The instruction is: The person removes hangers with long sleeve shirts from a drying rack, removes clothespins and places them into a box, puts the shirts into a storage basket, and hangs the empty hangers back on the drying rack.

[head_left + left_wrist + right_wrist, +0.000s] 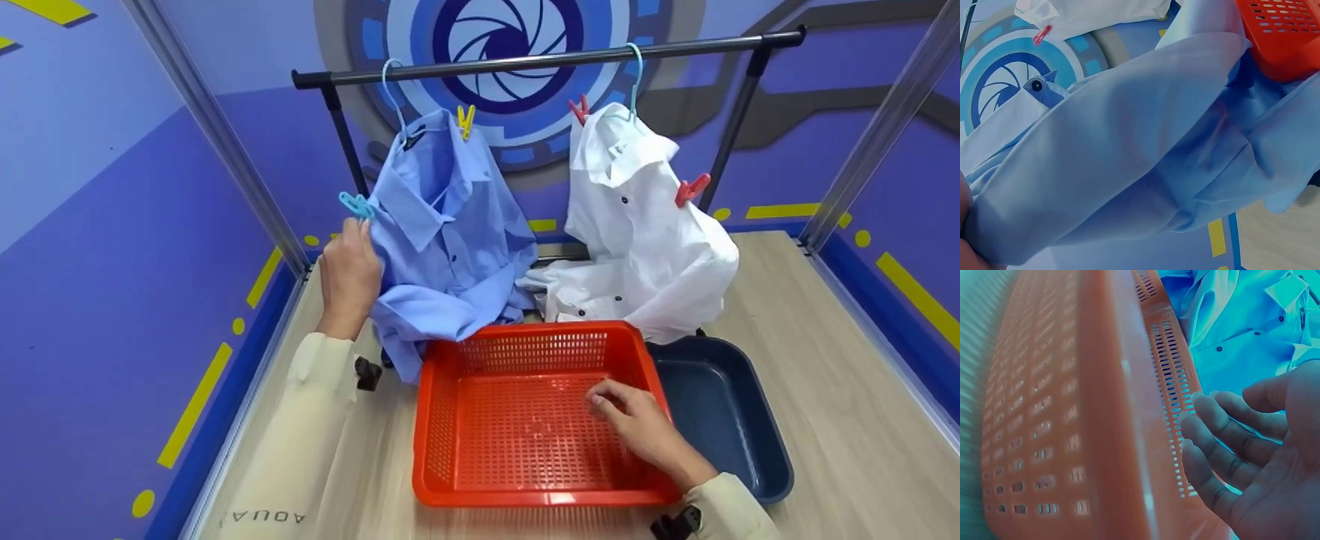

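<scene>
A blue shirt (472,225) hangs from a light-blue hanger, a yellow clothespin (466,122) on one shoulder and a light-blue clothespin (356,205) on the other. Just under the light-blue clothespin, my left hand (350,270) pinches the shirt's shoulder edge. The left wrist view is mostly filled by the sleeve (1100,146), with a bit of that hand (971,247) at the left border. Over the red basket (645,495), my right hand (645,427) has loosely bent fingers around nothing. The right wrist view shows those fingers (1230,455) beside the basket wall.
A white shirt (637,217) with two red clothespins (691,190) hangs at the right of the black rail (525,65). A dark blue tub (750,420) stands partly behind the basket. Blue panels (97,300) enclose the wooden table (847,420).
</scene>
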`<state>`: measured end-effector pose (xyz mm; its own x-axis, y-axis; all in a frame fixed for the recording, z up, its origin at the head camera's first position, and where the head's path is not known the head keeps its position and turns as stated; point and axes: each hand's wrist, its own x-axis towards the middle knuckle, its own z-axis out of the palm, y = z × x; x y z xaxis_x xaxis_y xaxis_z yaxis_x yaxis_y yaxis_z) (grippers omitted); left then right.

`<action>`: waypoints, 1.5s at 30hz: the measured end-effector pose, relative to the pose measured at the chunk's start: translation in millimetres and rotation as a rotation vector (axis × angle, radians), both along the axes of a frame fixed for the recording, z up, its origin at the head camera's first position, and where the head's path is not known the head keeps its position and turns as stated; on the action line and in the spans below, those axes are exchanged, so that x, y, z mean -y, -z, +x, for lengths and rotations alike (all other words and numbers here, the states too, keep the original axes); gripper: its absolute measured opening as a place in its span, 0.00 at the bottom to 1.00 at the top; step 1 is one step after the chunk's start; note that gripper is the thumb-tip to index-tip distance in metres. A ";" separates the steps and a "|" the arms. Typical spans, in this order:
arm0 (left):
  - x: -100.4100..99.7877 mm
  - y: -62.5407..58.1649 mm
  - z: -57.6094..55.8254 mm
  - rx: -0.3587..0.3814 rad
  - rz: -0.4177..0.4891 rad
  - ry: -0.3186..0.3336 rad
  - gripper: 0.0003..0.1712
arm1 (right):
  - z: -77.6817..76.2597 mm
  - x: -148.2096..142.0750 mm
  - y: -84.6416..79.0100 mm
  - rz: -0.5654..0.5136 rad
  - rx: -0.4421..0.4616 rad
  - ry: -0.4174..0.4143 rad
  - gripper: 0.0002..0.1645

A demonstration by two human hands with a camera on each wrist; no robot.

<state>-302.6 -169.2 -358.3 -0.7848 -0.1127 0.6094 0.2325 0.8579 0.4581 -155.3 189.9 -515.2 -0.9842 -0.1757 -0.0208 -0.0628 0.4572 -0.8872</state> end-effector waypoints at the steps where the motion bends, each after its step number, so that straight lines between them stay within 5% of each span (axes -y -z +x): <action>1: 0.1 -0.5 0.2 -0.012 0.001 0.001 0.21 | 0.2 -0.3 0.1 0.005 0.000 0.002 0.07; 32: 3.4 -13.7 8.1 -0.131 0.043 0.025 0.21 | 4.2 -4.3 8.5 -0.019 0.016 0.000 0.11; 45: 5.9 -3.5 17.7 -0.219 0.009 0.065 0.19 | -0.8 -13.2 1.2 0.035 0.010 0.050 0.09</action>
